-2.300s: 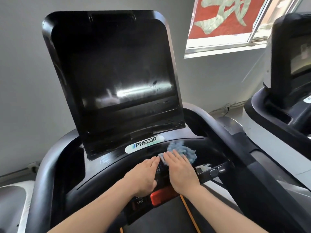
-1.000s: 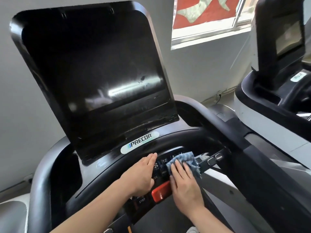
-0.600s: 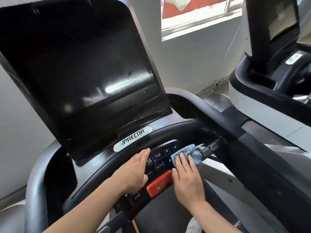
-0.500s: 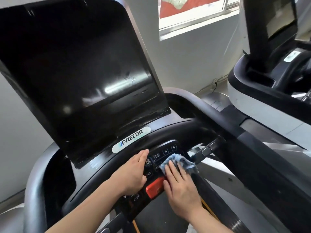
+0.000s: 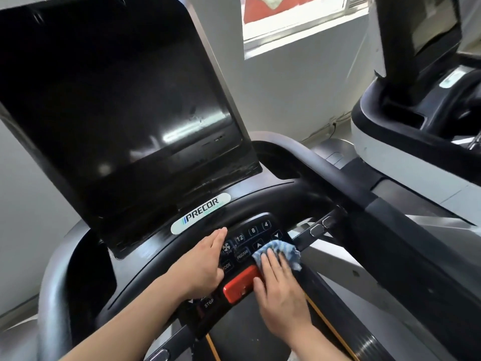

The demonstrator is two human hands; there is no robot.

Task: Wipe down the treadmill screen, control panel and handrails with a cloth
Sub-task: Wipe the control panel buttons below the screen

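Note:
The treadmill's big dark screen (image 5: 125, 113) tilts up above a black control panel (image 5: 256, 230) with numbered keys and a red stop button (image 5: 238, 286). My right hand (image 5: 281, 290) lies flat with straight fingers, pressing a blue cloth (image 5: 285, 250) onto the panel's right side. The cloth bunches past my fingertips at the panel's edge. My left hand (image 5: 200, 267) rests flat on the panel's left part, fingers straight and together. A black handrail (image 5: 390, 212) runs down the right side, and a grey one (image 5: 53, 282) curves on the left.
A second treadmill (image 5: 416, 113) stands close on the right. A short grip bar with two buttons (image 5: 321, 226) sticks out right of the panel. The grey wall and a window (image 5: 299, 19) lie behind. The running belt (image 5: 250, 342) shows below my hands.
My right hand has slid the cloth from above the keys down and back and forth over the panel's right side, now beside the red button. My left hand stays put. The view has shifted closer.

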